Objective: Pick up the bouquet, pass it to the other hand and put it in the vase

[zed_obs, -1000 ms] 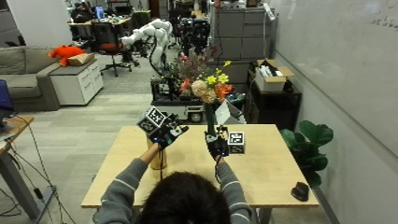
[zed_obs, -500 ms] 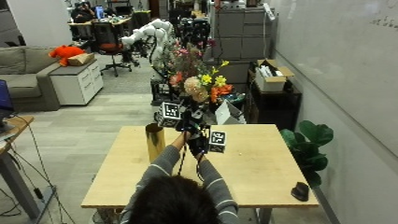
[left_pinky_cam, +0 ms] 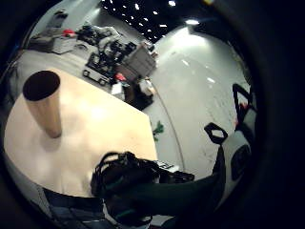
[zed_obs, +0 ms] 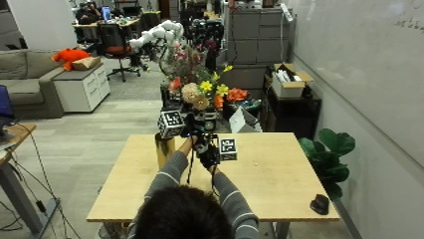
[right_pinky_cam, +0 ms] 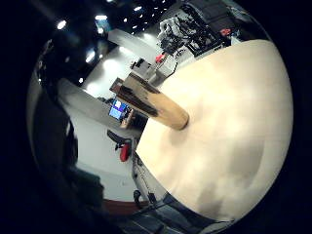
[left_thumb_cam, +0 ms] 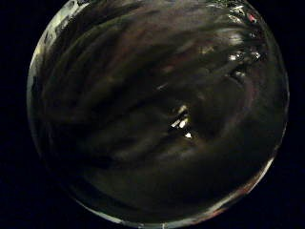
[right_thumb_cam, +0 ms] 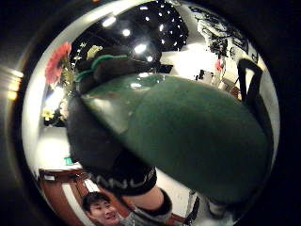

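The bouquet [zed_obs: 202,94] of red, yellow and orange flowers is held upright above the middle of the wooden table [zed_obs: 278,169]. My left hand [zed_obs: 189,135] grips its stems high up. My right hand [zed_obs: 210,155] is curled round them just below. In the right thumb side palm view the green stem wrap [right_thumb_cam: 188,136] fills the picture, with a gloved hand [right_thumb_cam: 99,141] wrapped round it and the flowers [right_thumb_cam: 56,61] beyond. The tan vase [zed_obs: 163,149] stands empty on the table to the left of both hands, and also shows as the vase [left_pinky_cam: 45,102] [right_pinky_cam: 156,105]. The left thumb side palm view is dark.
A small black object [zed_obs: 320,204] lies near the table's front right corner. A potted plant [zed_obs: 331,149] stands to the right of the table. A dark cabinet with a cardboard box [zed_obs: 288,82] stands behind it.
The hands, apart a second ago, have come together on the bouquet stems. The left hand has moved right from beside the vase. The bouquet now stands over the table's middle.
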Demonstrator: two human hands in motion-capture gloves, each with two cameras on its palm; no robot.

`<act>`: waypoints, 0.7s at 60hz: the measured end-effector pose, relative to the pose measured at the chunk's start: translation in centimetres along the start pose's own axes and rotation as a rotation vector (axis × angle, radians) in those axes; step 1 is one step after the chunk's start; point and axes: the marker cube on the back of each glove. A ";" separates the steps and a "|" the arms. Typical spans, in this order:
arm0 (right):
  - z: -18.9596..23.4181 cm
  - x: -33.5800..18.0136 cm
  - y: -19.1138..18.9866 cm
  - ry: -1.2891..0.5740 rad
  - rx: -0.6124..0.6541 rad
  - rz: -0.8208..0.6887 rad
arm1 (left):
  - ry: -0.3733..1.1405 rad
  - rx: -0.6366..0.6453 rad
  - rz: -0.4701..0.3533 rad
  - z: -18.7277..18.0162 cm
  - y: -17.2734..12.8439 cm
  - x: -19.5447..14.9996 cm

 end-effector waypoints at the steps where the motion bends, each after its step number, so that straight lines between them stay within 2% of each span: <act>1: -0.2 -0.6 0.2 0.005 -0.025 -0.055 | -0.004 0.002 0.005 -0.3 -0.3 0.0; 5: -1.1 -3.3 0.9 -0.018 -0.115 -0.294 | -0.016 0.020 0.035 -1.4 -1.7 0.0; 7: -1.8 -4.1 1.2 -0.016 -0.132 -0.362 | -0.025 0.037 0.056 -2.1 -2.6 0.1; 14: -3.9 -3.9 1.3 -0.038 -0.114 -0.315 | -0.071 0.106 0.115 -4.4 -6.4 0.4; 18: -4.7 -3.8 0.3 -0.086 -0.095 -0.444 | -0.061 0.124 0.100 -5.7 -7.5 1.5; 22: -5.4 -2.7 0.0 -0.041 -0.086 -0.302 | -0.061 0.142 0.092 -6.9 -8.4 2.5; 29: -5.3 -1.8 -0.5 -0.118 -0.131 -0.120 | -0.088 0.196 0.102 -8.3 -10.3 2.3; 37: -5.0 0.1 -3.0 -0.078 -0.088 -0.229 | -0.098 0.214 0.077 -9.4 -12.1 1.0; 42: -4.7 -0.1 -2.7 -0.129 -0.116 -0.134 | -0.095 0.224 0.053 -9.8 -13.3 0.3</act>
